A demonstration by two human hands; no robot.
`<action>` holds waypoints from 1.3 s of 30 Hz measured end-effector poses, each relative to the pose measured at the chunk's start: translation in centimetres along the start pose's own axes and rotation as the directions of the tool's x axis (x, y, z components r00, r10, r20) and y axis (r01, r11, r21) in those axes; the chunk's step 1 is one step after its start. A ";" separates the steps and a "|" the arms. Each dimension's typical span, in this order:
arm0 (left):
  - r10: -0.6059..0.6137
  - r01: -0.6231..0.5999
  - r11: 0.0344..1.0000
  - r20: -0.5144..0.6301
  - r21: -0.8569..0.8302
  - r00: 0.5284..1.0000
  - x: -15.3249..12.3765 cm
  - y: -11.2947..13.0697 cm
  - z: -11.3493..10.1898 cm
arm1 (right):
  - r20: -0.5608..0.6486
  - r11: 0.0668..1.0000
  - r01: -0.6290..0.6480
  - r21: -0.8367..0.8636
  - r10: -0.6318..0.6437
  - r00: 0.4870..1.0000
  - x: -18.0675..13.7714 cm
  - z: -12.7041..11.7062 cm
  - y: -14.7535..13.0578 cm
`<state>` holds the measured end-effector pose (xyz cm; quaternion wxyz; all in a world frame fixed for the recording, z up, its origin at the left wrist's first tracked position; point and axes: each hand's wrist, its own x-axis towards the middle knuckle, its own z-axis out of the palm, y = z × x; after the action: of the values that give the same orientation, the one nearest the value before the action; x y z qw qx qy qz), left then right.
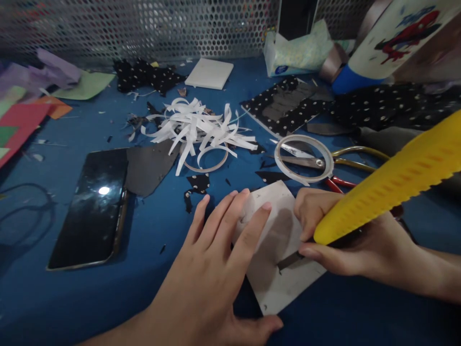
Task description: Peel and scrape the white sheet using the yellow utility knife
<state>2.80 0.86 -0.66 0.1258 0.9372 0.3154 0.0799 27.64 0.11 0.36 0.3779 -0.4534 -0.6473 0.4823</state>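
A white square card point(284, 230), with a few small dark marks, lies on the blue table. My left hand point(219, 259) rests over its left side, fingers spread and pressing it down. In my right hand point(353, 240) is a yellow-handled box cutter point(392, 178), its narrow blade meeting the card near the middle. The handle slants up to the right, and my fingers cover where it joins the blade. Just beyond the card, a roll of narrow white tape point(278, 156) lies on open scissors point(356, 156) with gold-coloured handles. Part of a red handle point(336, 182) shows beside them.
Left of my hands lies a black phone point(90, 211). Curled white strips point(200, 125) are heaped farther back, near a white square tile point(209, 73). Dotted black fabric point(396, 105), a tissue pack point(298, 53) and a white bottle point(392, 43) stand or lie back right. A perforated metal panel point(144, 29) borders the table.
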 end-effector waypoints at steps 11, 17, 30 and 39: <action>0.003 -0.003 1.000 0.002 -0.005 1.000 -0.1 0.1 -0.1 | -0.004 0.999 -0.024 0.030 0.024 1.000 -0.1 -0.2 0.4; -0.001 0.001 1.000 0.012 -0.009 1.000 -0.1 0.0 -0.1 | 0.001 1.000 -0.020 0.022 0.020 1.000 0.0 -0.3 0.4; -0.015 0.015 1.000 0.010 -0.003 1.000 -0.1 0.1 -0.2 | -0.021 0.998 0.009 -0.065 -0.010 1.000 0.1 -0.4 0.1; -0.008 0.008 1.000 -0.002 -0.003 1.000 -0.1 0.1 -0.2 | -0.027 0.992 0.047 -0.119 -0.050 0.998 0.3 -0.4 -0.1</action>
<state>2.71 0.75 -0.51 0.1274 0.9357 0.3189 0.0809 27.88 0.51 0.60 0.3717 -0.4664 -0.6798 0.4268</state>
